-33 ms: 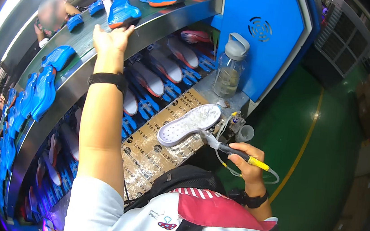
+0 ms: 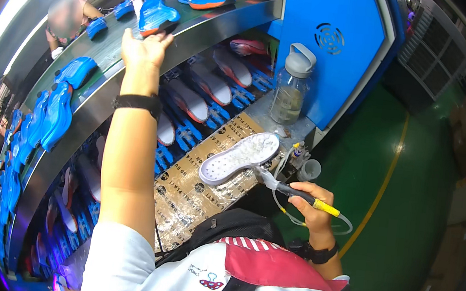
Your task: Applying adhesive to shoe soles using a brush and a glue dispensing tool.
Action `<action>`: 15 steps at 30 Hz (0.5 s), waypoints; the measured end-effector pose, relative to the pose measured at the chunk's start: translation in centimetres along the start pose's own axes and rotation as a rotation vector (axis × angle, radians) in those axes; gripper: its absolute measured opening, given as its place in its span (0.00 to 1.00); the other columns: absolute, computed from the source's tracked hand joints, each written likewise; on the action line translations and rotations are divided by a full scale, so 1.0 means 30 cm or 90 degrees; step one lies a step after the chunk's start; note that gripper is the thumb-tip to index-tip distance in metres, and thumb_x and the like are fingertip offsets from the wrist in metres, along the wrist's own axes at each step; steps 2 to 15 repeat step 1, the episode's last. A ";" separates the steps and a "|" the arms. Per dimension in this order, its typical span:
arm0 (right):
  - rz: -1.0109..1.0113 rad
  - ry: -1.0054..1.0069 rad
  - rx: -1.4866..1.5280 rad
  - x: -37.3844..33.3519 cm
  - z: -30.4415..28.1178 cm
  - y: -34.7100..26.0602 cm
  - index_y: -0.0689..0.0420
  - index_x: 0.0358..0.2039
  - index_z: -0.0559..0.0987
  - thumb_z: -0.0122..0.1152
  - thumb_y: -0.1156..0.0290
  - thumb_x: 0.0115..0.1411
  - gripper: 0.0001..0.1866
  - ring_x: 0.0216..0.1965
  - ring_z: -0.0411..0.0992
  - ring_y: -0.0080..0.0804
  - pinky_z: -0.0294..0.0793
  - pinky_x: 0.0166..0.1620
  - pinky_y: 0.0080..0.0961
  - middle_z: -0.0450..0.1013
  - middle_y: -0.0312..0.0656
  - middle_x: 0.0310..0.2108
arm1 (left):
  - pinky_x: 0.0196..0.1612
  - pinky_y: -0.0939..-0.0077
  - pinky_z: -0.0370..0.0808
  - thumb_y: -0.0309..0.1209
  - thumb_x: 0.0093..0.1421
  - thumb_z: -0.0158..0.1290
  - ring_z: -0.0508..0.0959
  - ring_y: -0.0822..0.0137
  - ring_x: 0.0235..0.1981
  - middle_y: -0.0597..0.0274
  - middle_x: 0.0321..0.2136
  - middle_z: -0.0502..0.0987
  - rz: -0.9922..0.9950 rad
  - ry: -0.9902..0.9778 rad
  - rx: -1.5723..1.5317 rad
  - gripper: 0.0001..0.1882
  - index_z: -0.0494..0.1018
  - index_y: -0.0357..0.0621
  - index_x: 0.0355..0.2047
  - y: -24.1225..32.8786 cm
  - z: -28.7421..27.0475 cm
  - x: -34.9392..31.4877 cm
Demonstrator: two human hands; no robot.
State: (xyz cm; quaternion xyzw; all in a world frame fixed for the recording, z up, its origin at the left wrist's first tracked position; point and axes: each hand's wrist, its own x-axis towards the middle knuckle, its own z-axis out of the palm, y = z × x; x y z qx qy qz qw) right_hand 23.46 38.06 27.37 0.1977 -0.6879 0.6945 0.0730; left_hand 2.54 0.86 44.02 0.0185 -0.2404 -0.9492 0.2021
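Note:
My left hand reaches up to a curved conveyor belt, fingers spread and thumb apart. Its fingertips are at the near end of a blue foot-shaped piece with an orange edge; whether they press on it I cannot tell. Closed round the dark handle of a glue brush is my right hand. A yellow end and a clear hose trail from the brush. Its pale bristles meet the side of a white shoe sole, which lies on printed cardboard and has whitish stuff over its upper part.
Several blue pieces line the belt. Beneath it, white soles sit on blue holders. A clear bottle stands beside a blue machine panel, near a small cup. Another person is beyond the belt.

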 end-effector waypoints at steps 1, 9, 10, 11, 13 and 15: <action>0.047 0.008 0.033 -0.024 -0.017 0.022 0.59 0.40 0.80 0.65 0.74 0.52 0.13 0.24 0.72 0.28 0.70 0.31 0.18 0.76 0.38 0.26 | 0.63 0.36 0.32 0.54 0.65 0.31 0.31 0.48 0.68 0.47 0.67 0.29 0.002 -0.001 0.003 0.38 0.28 0.56 0.67 -0.003 0.007 0.005; 0.047 0.008 0.033 -0.024 -0.017 0.022 0.59 0.40 0.80 0.65 0.74 0.52 0.13 0.24 0.72 0.28 0.70 0.31 0.18 0.76 0.38 0.26 | 0.63 0.36 0.32 0.54 0.65 0.31 0.31 0.48 0.68 0.47 0.67 0.29 0.002 -0.001 0.003 0.38 0.28 0.56 0.67 -0.003 0.007 0.005; 0.047 0.008 0.033 -0.024 -0.017 0.022 0.59 0.40 0.80 0.65 0.74 0.52 0.13 0.24 0.72 0.28 0.70 0.31 0.18 0.76 0.38 0.26 | 0.63 0.36 0.32 0.54 0.65 0.31 0.31 0.48 0.68 0.47 0.67 0.29 0.002 -0.001 0.003 0.38 0.28 0.56 0.67 -0.003 0.007 0.005; 0.047 0.008 0.033 -0.024 -0.017 0.022 0.59 0.40 0.80 0.65 0.74 0.52 0.13 0.24 0.72 0.28 0.70 0.31 0.18 0.76 0.38 0.26 | 0.63 0.36 0.32 0.54 0.65 0.31 0.31 0.48 0.68 0.47 0.67 0.29 0.002 -0.001 0.003 0.38 0.28 0.56 0.67 -0.003 0.007 0.005; 0.047 0.008 0.033 -0.024 -0.017 0.022 0.59 0.40 0.80 0.65 0.74 0.52 0.13 0.24 0.72 0.28 0.70 0.31 0.18 0.76 0.38 0.26 | 0.63 0.36 0.32 0.54 0.65 0.31 0.31 0.48 0.68 0.47 0.67 0.29 0.002 -0.001 0.003 0.38 0.28 0.56 0.67 -0.003 0.007 0.005; 0.047 0.008 0.033 -0.024 -0.017 0.022 0.59 0.40 0.80 0.65 0.74 0.52 0.13 0.24 0.72 0.28 0.70 0.31 0.18 0.76 0.38 0.26 | 0.63 0.36 0.32 0.54 0.65 0.31 0.31 0.48 0.68 0.47 0.67 0.29 0.002 -0.001 0.003 0.38 0.28 0.56 0.67 -0.003 0.007 0.005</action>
